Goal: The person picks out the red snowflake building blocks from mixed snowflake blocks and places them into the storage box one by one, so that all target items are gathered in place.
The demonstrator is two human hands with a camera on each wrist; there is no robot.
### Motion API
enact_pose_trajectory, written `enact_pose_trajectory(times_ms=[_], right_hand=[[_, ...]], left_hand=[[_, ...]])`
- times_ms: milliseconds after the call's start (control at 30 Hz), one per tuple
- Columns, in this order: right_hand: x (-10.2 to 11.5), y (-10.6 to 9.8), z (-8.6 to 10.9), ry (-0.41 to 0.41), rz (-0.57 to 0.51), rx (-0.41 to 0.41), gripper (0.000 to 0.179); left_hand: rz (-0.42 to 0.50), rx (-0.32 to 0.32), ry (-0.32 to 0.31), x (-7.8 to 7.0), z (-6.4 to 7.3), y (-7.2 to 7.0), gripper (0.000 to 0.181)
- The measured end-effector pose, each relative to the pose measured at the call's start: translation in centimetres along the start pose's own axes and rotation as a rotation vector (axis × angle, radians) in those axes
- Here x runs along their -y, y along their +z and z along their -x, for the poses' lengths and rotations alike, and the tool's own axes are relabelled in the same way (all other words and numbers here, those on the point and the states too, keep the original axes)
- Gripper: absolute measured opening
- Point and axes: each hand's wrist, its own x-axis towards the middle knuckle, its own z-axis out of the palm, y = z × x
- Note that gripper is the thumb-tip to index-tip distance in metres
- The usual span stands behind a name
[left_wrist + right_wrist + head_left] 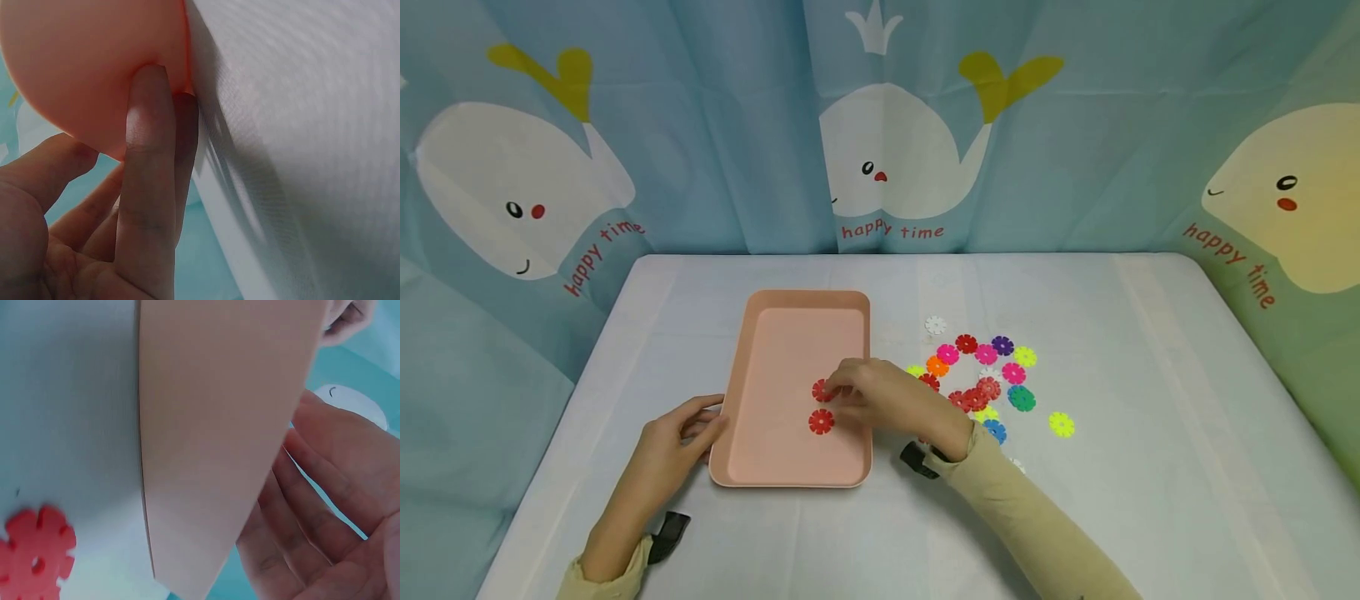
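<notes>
A pink tray lies on the table. My left hand holds its left rim; in the left wrist view the fingers press its outer wall. My right hand reaches over the tray's right rim. Its fingertips are at a red snowflake disc and appear to pinch its right edge, which they partly cover. A second red snowflake disc lies flat in the tray just below it. The right wrist view shows the right hand beyond the tray wall, which hides the fingertips.
Right of the tray lie several loose snowflake discs in mixed colours, among them a purple disc, a green disc and a yellow disc. The right forearm partly covers them. A blue whale-print curtain hangs behind the white table.
</notes>
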Motion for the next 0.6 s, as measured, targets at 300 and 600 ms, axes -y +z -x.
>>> enact_pose_trajectory(times_ms=[300, 600], right_hand=[[-0.2, -1.3, 1.2, 0.01, 0.044, -0.032, 0.028], [-0.9, -2.0, 2.1, 0.038, 0.074, -0.056, 0.03]], left_hand=[[-0.015, -0.001, 0.013, 0.1, -0.1, 0.0, 0.039], [-0.011, 0.005, -0.011, 0.0, 0.0, 0.0, 0.041]])
